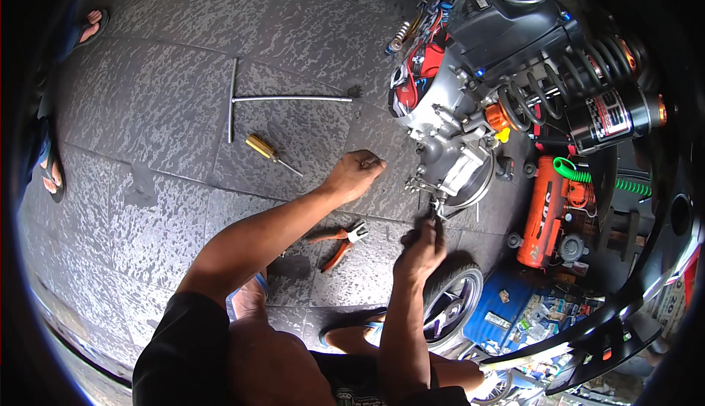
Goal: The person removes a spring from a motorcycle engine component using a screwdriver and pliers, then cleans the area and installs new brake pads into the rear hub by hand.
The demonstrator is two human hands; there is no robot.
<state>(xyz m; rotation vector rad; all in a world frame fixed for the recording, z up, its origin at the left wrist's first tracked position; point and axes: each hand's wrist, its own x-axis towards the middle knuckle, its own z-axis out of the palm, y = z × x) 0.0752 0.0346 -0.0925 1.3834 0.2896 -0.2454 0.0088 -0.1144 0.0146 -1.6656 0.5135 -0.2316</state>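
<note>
My left hand (356,174) hovers over the tiles beside the scooter engine (452,160), fingers curled in a pinch. Whatever it holds, if anything, is too small to tell. My right hand (421,250) is closed at the lower end of the engine, by a small metal lever (438,207) next to the round wheel-hub part. What lies inside its fingers is hidden. Orange-handled pliers (344,243) lie on the floor between my forearms. Farther left are a yellow-handled screwdriver (263,147) and a long steel T-handle wrench (290,99).
An orange spring shock absorber (529,101) stands over the engine. To the right are an orange air compressor (542,215) with a green coiled hose (573,172), a wheel (457,299) and a blue box (496,314). Another person's sandalled feet (53,174) show at the left edge.
</note>
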